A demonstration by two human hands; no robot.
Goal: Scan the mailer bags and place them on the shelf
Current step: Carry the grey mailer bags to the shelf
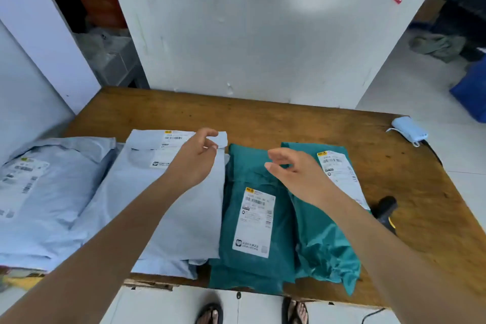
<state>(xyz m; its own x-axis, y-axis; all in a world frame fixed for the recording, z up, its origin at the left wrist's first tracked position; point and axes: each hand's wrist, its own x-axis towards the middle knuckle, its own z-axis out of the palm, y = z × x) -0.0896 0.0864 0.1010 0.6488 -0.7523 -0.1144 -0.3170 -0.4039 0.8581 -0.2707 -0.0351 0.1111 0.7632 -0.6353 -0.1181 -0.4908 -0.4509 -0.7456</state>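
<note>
A: How far along are we?

B: Early, we judge. Nearest us, everything to be sorted lies flat on the table point(289, 123), some of it hanging over the near edge. Nothing sits on a shelf, and we see no shelf.

A: What do we count?

B: Four plainly, labels up: the left blue bag point(65, 192), the centre blue bag point(194, 218), the centre teal bag point(247, 173) and the right teal bag point(323, 244). Blue folds under the centre blue bag may be a fifth; we cannot tell.

A: And our hands?

B: Our left hand point(194, 158) hangs over the centre blue bag's far corner, fingers curled. We cannot tell whether it pinches the flap. Our right hand point(292, 168) hovers spread over the teal pair, holding nothing.

A: Scanning?

B: One scanner point(385, 209) lies unheld beside the right teal bag. The bags do not show whether any is scanned. Farthest off lies one power bank point(409, 130).
</note>
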